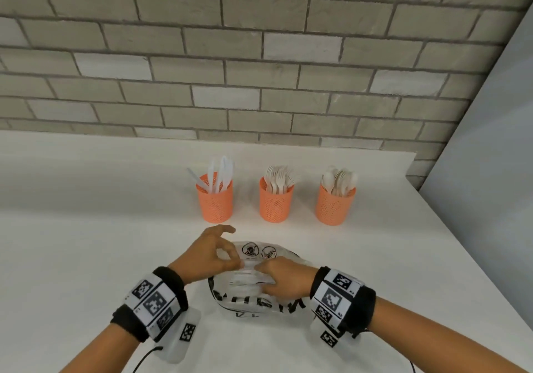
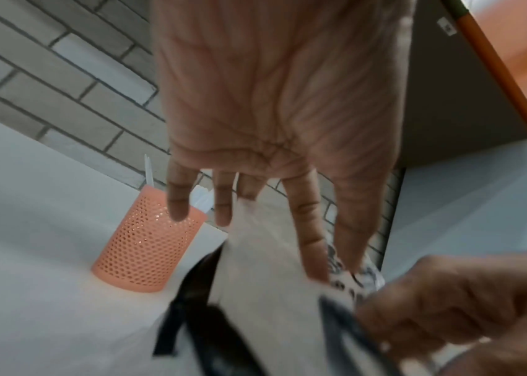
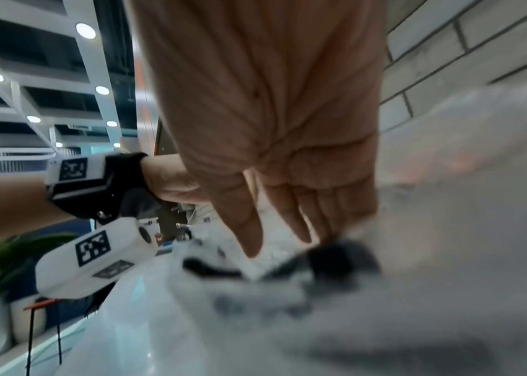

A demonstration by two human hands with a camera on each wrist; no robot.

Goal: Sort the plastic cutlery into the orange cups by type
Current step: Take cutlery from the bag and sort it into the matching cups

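Three orange mesh cups stand in a row on the white table: knives (image 1: 215, 199), forks (image 1: 275, 202), spoons (image 1: 334, 205). In front of them lies a clear plastic bag (image 1: 253, 303) with black print; pale shapes show through it, too blurred to identify. My left hand (image 1: 235, 261) pinches the bag's top between thumb and forefinger, its other fingers spread. My right hand (image 1: 266, 279) grips the bag beside it with curled fingers. The left wrist view shows the left hand (image 2: 336, 272) on the bag (image 2: 265, 292), the right hand (image 2: 442, 305), and the knife cup (image 2: 146, 239).
A grey brick wall (image 1: 259, 55) runs behind the table (image 1: 86, 214). The table's right edge (image 1: 473, 257) slants close past the spoon cup. Cables trail from both wrist units toward me.
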